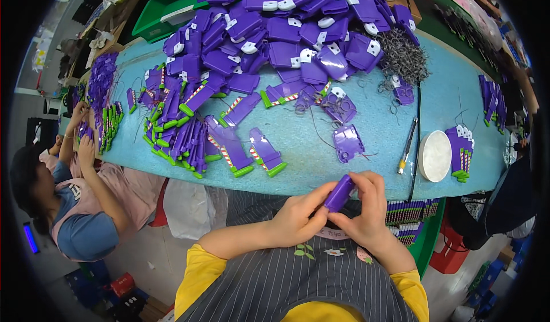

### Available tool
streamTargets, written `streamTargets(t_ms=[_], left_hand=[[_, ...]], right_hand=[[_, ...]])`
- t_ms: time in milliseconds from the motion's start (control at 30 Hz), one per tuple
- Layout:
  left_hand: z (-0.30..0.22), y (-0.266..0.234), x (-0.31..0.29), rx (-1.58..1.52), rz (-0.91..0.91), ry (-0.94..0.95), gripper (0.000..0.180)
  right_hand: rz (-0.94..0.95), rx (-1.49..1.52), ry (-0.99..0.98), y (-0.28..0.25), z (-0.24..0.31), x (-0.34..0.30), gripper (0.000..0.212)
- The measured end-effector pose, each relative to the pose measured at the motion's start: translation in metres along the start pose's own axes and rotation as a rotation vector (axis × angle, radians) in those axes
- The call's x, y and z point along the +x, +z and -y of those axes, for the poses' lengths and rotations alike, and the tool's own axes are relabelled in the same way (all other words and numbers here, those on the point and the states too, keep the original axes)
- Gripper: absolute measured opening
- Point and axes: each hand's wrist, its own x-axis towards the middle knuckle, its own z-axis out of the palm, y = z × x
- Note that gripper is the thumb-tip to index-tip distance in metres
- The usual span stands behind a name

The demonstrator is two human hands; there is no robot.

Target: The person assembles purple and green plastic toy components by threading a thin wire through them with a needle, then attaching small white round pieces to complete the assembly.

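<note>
Both my hands hold one purple plastic piece (pixel 340 192) just off the front edge of the bench, over my striped apron. My left hand (pixel 301 214) pinches its left side between thumb and fingers. Fingers of my right hand (pixel 368 206) close round its right side and top end. Beyond it on the bench lies an open purple shell (pixel 348 142) with a thin wire, and behind that another purple shell with a white tab (pixel 341 109). Two purple pieces with green ends and striped strips (pixel 264 152) (pixel 228 144) lie to the left.
A large heap of purple shells (pixel 286 30) covers the back, beside a pile of grey metal rings (pixel 404 55). Purple-and-green pieces (pixel 177 127) are heaped at left. A screwdriver (pixel 408 146) and white bowl (pixel 435 156) lie right. Another person (pixel 86 201) works at left.
</note>
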Motion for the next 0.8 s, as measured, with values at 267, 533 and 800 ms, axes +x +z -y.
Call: streamTargets(t_ms=[267, 533, 800], left_hand=[[0.012, -0.064, -0.021, -0.33, -0.677, -0.051, 0.017], [0.024, -0.082, -0.027, -0.393, -0.73, -0.077, 0.018], [0.009, -0.079, -0.011, -0.588, -0.516, -0.325, 0.029]], right_hand=[[-0.165, -0.26, 0.16, -0.014, -0.026, 0.015, 0.074], [0.173, -0.22, -0.332, 0.066, 0.014, 0.058, 0.061], [0.316, -0.239, -0.336, 0.046, -0.005, 0.022, 0.03]])
